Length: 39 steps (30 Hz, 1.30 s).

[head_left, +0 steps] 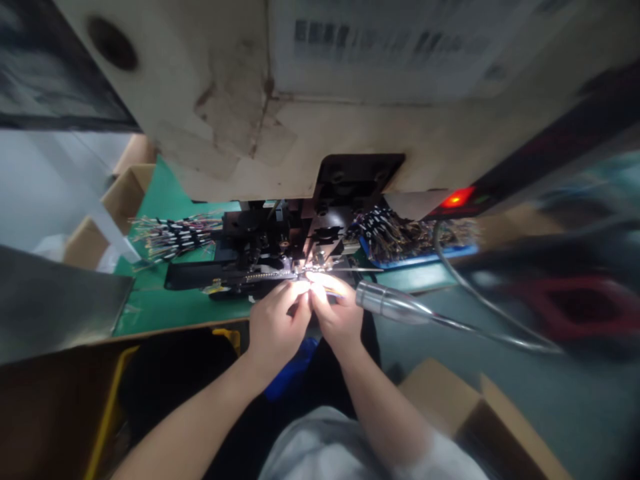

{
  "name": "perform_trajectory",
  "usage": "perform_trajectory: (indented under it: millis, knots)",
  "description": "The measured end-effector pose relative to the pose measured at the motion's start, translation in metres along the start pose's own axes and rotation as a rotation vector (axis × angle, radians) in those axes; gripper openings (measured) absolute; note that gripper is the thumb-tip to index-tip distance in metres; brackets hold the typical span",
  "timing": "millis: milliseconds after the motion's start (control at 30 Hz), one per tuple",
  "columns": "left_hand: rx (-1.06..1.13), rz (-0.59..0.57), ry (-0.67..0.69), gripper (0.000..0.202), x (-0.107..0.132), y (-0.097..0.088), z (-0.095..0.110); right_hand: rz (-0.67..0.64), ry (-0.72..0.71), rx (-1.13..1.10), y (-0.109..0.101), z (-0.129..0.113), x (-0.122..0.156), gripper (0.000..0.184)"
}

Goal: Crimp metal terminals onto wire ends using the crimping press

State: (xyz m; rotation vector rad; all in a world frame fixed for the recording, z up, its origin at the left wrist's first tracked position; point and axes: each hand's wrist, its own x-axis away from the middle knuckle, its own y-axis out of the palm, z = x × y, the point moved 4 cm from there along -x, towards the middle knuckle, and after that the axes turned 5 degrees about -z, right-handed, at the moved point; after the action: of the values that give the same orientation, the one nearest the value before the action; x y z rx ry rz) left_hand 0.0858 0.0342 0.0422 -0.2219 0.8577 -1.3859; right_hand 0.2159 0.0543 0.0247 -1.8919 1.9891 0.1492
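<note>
yellowish wires (334,292) pinched in right fingers (321,301); left fingers (300,313) bunched beside, grip unclear in glare.

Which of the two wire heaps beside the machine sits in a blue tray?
The right-hand heap: the blue tray shows its rim along the near side. The left-hand heap lies on the green tabletop instead.

Your gooseneck lamp (393,305), right of centre, throws hard glare over your fingertips (301,287), washing out detail there. The machine housing (225,147) across the top looks dim and soft, shadow fills your lower left, and the right edge smears into stretched blur.
</note>
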Motion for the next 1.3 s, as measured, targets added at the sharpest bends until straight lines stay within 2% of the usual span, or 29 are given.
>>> perform_trajectory:
  millis: [100, 233, 433, 567, 800, 1067, 1167, 1300]
  knots:
    - [0.022, -0.010, -0.015, 0.015, 0.001, 0.000, -0.001, 0.015, -0.008, 0.006, 0.000, -0.002, 0.001, 0.019]
    - [0.035, -0.017, -0.026, 0.015, 0.002, 0.001, -0.003, 0.075, 0.018, -0.011, 0.000, -0.005, 0.003, 0.006]
    - [0.038, -0.028, -0.012, 0.015, 0.001, 0.001, -0.006, 0.059, 0.114, 0.009, 0.003, -0.005, 0.004, 0.017]
    - [0.049, -0.077, -0.043, 0.016, 0.001, 0.002, -0.007, 0.050, 0.145, 0.012, 0.003, -0.003, 0.005, 0.010]
    - [0.176, -0.122, -0.114, 0.013, 0.001, 0.001, -0.005, 0.030, 0.110, -0.103, 0.000, 0.001, 0.004, 0.003]
    - [0.306, -0.184, -0.174, 0.013, 0.000, 0.001, -0.007, 0.056, 0.100, -0.196, 0.001, 0.005, 0.007, 0.005]
    - [0.253, -0.143, -0.132, 0.013, 0.000, 0.001, -0.006, 0.054, 0.108, -0.143, 0.002, 0.003, 0.007, 0.004]
    - [0.127, -0.057, -0.039, 0.013, 0.002, 0.001, -0.004, 0.136, 0.087, -0.056, 0.000, 0.000, 0.008, 0.010]
